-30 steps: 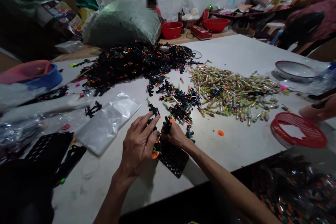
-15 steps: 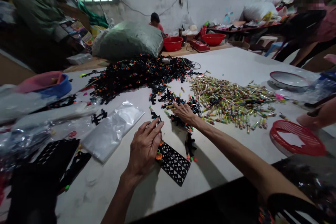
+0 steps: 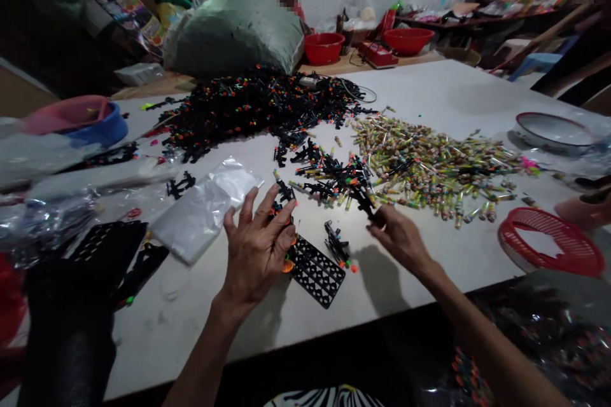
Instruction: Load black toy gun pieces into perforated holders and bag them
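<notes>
Left of the tray, well apart: a second black tray (image 3: 112,243), holes look unfilled from here. Nearer the tray, still left: clear plastic bag (image 3: 203,213), flat. Beyond the tray, to its left: big heap of toy guns (image 3: 233,114), plenty left. At the tray's left end: left hand (image 3: 255,245), fingers spread, not closed; any contact underneath is hidden. Orange-tipped pieces (image 3: 287,265) show beside its thumb, at that end.

Tray (image 3: 319,271) itself lies on the desk (image 3: 191,318), between the hands. Looks only partly done: left end has pieces at it, the rest is bare holes. Just right of the tray: a couple of loose guns (image 3: 337,243), not placed. Beyond the tray: small gun pile (image 3: 337,172), also left over. Right of the tray, apart from it: right hand (image 3: 398,236), closed on one toy gun (image 3: 364,197). Beyond and right of the tray: heap of tubes (image 3: 429,165), most seemingly unused.
</notes>
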A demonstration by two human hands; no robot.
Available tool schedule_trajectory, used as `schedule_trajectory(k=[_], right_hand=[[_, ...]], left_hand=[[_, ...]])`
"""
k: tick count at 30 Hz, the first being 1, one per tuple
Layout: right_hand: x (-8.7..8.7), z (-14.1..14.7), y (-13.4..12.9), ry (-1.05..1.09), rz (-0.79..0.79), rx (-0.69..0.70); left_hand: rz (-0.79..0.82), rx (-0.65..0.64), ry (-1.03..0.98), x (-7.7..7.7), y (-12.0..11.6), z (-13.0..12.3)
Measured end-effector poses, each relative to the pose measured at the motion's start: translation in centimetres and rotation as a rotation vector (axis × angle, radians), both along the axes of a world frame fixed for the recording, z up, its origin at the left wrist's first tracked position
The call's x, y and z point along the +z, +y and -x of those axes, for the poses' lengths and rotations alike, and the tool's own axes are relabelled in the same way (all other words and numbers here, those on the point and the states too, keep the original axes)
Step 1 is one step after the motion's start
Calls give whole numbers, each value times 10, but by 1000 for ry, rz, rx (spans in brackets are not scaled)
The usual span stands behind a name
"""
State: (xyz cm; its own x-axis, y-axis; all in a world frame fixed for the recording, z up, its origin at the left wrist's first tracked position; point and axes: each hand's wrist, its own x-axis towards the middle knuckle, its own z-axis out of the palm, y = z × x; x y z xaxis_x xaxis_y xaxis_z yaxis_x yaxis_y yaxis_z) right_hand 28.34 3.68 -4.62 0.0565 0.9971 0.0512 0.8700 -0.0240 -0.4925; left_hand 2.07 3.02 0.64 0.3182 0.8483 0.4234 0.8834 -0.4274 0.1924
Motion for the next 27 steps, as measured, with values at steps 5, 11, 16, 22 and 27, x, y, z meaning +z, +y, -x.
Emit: schedule_trajectory(k=[5, 11, 16, 22, 27], right_hand=[[-27, 68, -30, 870, 380, 108], [-47, 108, -34, 989, 336, 101], [-49, 123, -34, 469, 128, 345], [-48, 120, -27, 109, 171, 542], [-25, 36, 48, -95, 107, 83]], left_hand=[[-22, -41, 65, 1, -14, -5], [-7, -74, 58, -4, -15, -2], [-2, -76, 55, -5, -16, -2], [-29, -104, 67, -8, -12, 1], [-89, -130, 3, -11, -7, 2]])
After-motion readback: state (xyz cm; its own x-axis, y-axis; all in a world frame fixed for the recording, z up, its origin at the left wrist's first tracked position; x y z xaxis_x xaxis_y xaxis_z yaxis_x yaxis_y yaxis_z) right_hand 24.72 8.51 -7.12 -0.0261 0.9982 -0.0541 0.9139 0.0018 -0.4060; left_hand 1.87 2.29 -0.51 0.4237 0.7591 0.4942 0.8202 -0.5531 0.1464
